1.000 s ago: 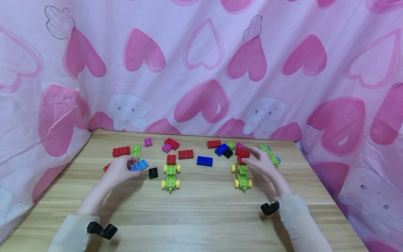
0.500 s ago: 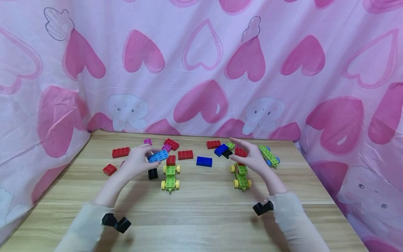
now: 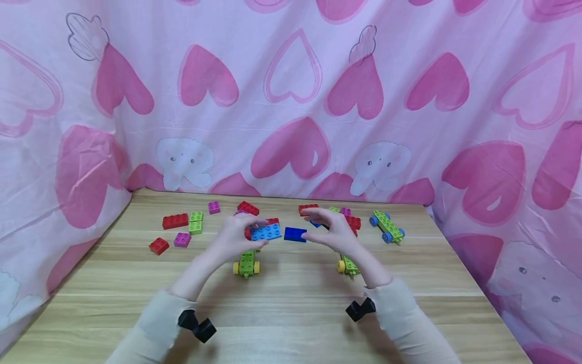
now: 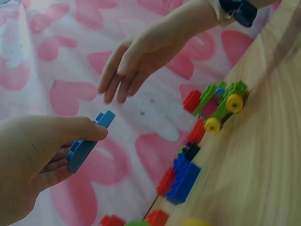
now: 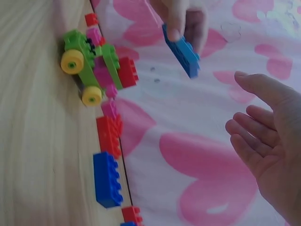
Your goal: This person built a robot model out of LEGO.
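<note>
Hovering in the air, a light-blue brick [image 3: 266, 232] sits pinched between thumb and fingers of the left hand [image 3: 234, 236], its free end toward the right hand [image 3: 335, 232]. The right hand's thumb and fingers stand apart, clear of it. A dark-blue brick [image 3: 295, 234] lies on the desk [image 3: 291, 313].

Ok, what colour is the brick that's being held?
Light blue. The brick shows best in the head view.

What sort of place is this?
Perhaps a home play corner: a wood-grain table holds colourful toy bricks and wheeled green toys, with a pink heart-patterned cloth hung behind it.
</note>
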`<state>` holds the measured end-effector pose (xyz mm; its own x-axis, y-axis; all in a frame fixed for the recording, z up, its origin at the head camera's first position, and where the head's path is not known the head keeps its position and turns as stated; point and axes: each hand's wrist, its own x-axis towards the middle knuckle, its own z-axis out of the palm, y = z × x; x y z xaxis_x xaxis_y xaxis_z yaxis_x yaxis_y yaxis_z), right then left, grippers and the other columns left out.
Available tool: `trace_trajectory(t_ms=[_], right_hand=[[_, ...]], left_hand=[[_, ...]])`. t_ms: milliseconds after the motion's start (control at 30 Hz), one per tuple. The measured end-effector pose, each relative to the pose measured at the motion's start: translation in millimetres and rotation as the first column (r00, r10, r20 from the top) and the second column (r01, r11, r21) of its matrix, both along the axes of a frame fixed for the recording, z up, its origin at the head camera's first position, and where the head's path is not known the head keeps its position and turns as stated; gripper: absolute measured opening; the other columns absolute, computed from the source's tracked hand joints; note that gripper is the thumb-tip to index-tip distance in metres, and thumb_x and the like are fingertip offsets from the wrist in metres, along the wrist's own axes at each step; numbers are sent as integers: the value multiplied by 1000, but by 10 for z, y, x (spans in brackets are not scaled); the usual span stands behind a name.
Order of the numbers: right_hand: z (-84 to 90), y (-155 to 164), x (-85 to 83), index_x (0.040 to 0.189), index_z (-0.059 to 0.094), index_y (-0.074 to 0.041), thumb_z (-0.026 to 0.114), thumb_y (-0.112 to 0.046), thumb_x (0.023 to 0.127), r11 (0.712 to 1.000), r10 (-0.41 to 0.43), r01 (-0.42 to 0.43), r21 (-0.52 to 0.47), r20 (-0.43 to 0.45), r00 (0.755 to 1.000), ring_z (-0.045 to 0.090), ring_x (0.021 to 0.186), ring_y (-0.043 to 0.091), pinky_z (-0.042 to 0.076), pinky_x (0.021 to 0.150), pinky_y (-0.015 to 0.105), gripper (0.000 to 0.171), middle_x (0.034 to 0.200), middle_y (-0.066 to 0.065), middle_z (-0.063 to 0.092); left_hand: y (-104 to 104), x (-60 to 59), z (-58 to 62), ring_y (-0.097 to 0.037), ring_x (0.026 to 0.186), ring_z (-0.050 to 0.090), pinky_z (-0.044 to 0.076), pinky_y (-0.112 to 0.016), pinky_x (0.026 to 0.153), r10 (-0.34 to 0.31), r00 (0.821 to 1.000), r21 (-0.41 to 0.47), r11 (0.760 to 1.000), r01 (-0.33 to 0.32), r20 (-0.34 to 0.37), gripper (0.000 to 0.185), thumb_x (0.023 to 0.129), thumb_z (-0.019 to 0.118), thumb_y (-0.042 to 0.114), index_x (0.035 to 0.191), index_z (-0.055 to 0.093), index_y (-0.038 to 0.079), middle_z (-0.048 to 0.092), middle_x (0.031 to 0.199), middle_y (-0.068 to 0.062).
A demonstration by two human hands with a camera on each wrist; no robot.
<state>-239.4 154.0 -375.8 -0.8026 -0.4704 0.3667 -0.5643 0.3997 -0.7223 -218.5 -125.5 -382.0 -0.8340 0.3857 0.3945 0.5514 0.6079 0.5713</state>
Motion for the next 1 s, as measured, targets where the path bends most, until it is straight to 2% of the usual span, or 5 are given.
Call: trace_trajectory(t_ms=[133, 433, 667, 867, 1000], right_hand=[[-47, -68, 29, 129, 61, -7, 80, -13, 81, 999, 39, -39, 14, 3, 999, 63, 115, 26, 52, 98, 46, 51, 127, 13, 65], [-108, -140, 74, 129, 61, -7, 79, -18, 82, 992, 107, -111, 67, 61, 992, 64, 114, 25, 52, 99, 40, 51, 127, 10, 66], [-162, -134, 113, 124, 65, -7, 81, -23, 81, 986, 104, -115, 117, 98, 990, 66, 108, 22, 55, 94, 42, 48, 120, 7, 70], [-224, -131, 150, 117, 70, -11, 82, -22, 80, 980, 110, -122, 156, 83, 990, 67, 102, 17, 56, 91, 36, 40, 114, 3, 71], [-279, -132, 181, 115, 71, -13, 81, -19, 80, 972, 116, -136, 191, 113, 987, 68, 99, 14, 56, 90, 34, 37, 112, 1, 72]], left_hand=[[115, 28, -8, -22, 95, 66, 58, -39, 82, -44, 999, 17, 999, 43, 20, 41, 77, 84, 16, 114, 71, 6, 73, 106, -7], [253, 90, -34, -16, 91, 63, 58, -37, 82, -80, 997, 14, 997, 80, 2, 43, 74, 86, 17, 113, 71, 6, 73, 103, -4], [321, 134, -90, -10, 92, 61, 55, -22, 81, -77, 995, -1, 997, 78, 67, 45, 75, 86, 22, 116, 69, 11, 71, 106, 1], [372, 164, -123, -10, 88, 60, 57, -27, 79, -104, 991, -8, 994, 105, 88, 45, 76, 85, 21, 116, 67, 9, 70, 100, 1], [394, 174, -175, -10, 87, 60, 57, -30, 80, -124, 985, -11, 992, 127, 122, 46, 75, 86, 19, 116, 66, 10, 68, 96, 3]])
